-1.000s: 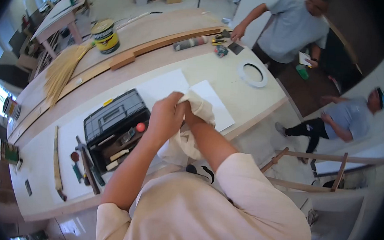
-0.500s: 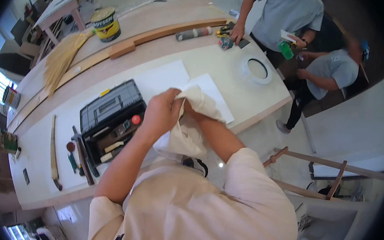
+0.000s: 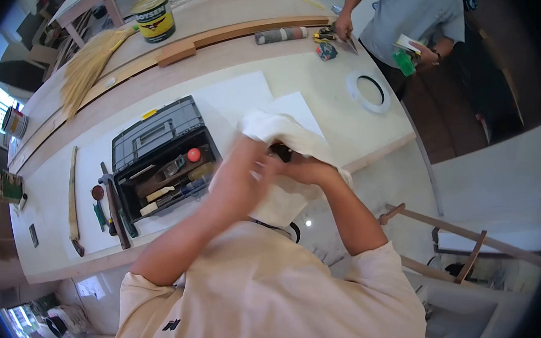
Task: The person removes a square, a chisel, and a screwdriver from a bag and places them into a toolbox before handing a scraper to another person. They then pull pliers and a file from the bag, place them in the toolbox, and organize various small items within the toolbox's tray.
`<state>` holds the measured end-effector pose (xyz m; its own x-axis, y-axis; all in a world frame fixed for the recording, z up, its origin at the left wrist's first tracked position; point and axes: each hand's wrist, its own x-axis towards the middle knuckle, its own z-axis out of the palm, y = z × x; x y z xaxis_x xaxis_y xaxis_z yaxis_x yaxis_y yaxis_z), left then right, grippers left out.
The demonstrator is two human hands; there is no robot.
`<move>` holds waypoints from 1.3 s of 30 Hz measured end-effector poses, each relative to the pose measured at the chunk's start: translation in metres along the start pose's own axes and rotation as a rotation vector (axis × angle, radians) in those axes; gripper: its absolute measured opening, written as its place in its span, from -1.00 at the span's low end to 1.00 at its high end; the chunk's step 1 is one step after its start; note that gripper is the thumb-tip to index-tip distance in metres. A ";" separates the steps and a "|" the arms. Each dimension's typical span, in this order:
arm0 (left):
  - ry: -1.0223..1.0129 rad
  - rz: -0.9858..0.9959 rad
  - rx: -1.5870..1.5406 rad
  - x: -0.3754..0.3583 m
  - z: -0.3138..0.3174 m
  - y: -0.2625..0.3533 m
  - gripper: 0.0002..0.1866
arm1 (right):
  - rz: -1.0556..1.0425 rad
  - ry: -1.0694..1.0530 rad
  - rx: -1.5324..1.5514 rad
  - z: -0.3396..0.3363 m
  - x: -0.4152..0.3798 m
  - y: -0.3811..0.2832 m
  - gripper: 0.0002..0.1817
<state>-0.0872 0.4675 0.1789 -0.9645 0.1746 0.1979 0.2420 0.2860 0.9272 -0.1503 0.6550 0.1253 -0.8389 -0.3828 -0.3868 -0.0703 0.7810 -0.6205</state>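
A big pale table (image 3: 309,77) is filling much of the view. Another person (image 3: 409,24) in a grey shirt is standing past the far right corner, with one hand reaching to the table and the other holding something green. A long strip of wood (image 3: 242,40) is lying across the table, well apart from the worker's hands.

A cream cloth (image 3: 284,199), maybe a bag, is hanging in front of the worker's belly, just to the right of the open tool box (image 3: 189,113). A straw broom (image 3: 90,78) and a yellow paint can (image 3: 154,20) are resting farther back, and a white ring (image 3: 352,93) is lying near the right corner.

The right hand (image 3: 307,170) is sitting at the cloth's folds with its fingertips hiding, so I cannot tell if they are pinching. The left hand (image 3: 247,177) is looking blurry just beside it, and I cannot tell if its fingers are spread or pressed together. Something dark is showing in a gap in the folds, too hard to name. It seems the worker is busy with the cloth's opening. The next move is probably calling for a firm hold and a wide gap, so nothing is catching.

A hammer (image 3: 116,211) is lying left of the tool box, and a red ball (image 3: 193,155) is sitting inside the box.
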 end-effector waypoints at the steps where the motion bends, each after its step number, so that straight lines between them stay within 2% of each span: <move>1: -0.090 0.166 0.160 -0.013 0.014 -0.002 -0.64 | -0.053 0.010 0.161 0.014 0.011 0.031 -0.38; 2: -0.247 0.066 0.212 -0.023 0.026 0.000 -0.48 | -0.107 0.007 0.325 0.021 0.016 0.051 -0.38; 3: -0.317 0.030 0.149 -0.025 0.034 -0.002 -0.33 | -0.145 0.003 0.279 0.014 0.011 0.054 -0.39; 4: -0.210 0.219 0.452 -0.025 0.047 -0.020 -0.19 | -0.188 -0.001 0.239 0.007 0.007 0.048 -0.40; 6: -0.192 0.184 0.551 -0.021 0.043 -0.024 -0.14 | -0.060 -0.008 0.402 0.006 -0.008 0.024 -0.43; 8: -0.164 0.167 0.602 -0.015 0.045 -0.034 -0.12 | -0.029 0.014 0.583 0.008 -0.024 0.008 -0.42; 11: -0.380 -0.124 0.309 -0.001 0.037 -0.032 -0.18 | 0.009 0.012 0.711 0.012 -0.022 0.005 -0.41; 12: -0.288 -0.075 0.284 -0.001 0.037 -0.039 -0.20 | 0.020 0.009 0.731 0.014 -0.021 0.008 -0.40; 14: -0.109 0.029 0.231 -0.001 0.038 -0.061 -0.26 | -0.276 -0.066 0.862 0.013 -0.016 0.013 -0.39; 15: -0.091 0.035 0.214 -0.003 0.030 -0.060 -0.28 | -0.426 -0.106 0.924 0.013 -0.012 0.016 -0.39; 18: -0.011 0.012 0.140 -0.018 -0.004 -0.063 -0.32 | -0.288 -0.189 0.810 0.016 0.020 0.051 -0.41; 19: -0.047 -0.085 0.023 -0.024 -0.015 -0.064 -0.31 | -0.142 -0.147 0.509 0.020 0.037 0.052 -0.39; 21: -0.055 -0.247 -0.424 -0.047 -0.035 -0.066 -0.30 | 0.117 -0.062 -0.102 0.034 0.076 0.050 -0.37; 23: 0.085 -0.233 -0.519 -0.081 -0.053 -0.073 -0.27 | -0.121 -0.036 -0.474 0.059 0.107 0.056 -0.35; 24: 0.152 -0.217 -0.567 -0.095 -0.062 -0.078 -0.25 | -0.161 -0.009 -0.439 0.064 0.115 0.054 -0.36; 27: 0.353 -0.201 -0.278 -0.144 -0.103 -0.105 -0.24 | -0.280 0.014 -0.390 0.073 0.146 0.061 -0.40; 29: 0.509 -0.311 -0.297 -0.169 -0.127 -0.114 -0.27 | -0.308 0.024 -0.379 0.077 0.152 0.063 -0.41; 32: 0.682 -0.289 -0.202 -0.191 -0.147 -0.137 -0.30 | -0.326 0.024 -0.381 0.076 0.150 0.059 -0.41; 36: 0.622 -0.399 0.141 -0.192 -0.170 -0.144 -0.37 | -0.343 0.041 -0.391 0.075 0.150 0.053 -0.42; 39: 0.591 -0.390 0.113 -0.171 -0.168 -0.152 -0.35 | -0.350 0.075 -0.394 0.076 0.148 0.052 -0.42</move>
<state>0.0234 0.2355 0.0579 -0.8709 -0.4908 0.0274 -0.1536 0.3247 0.9333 -0.2374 0.6014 -0.0159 -0.7643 -0.6286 -0.1439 -0.5380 0.7446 -0.3952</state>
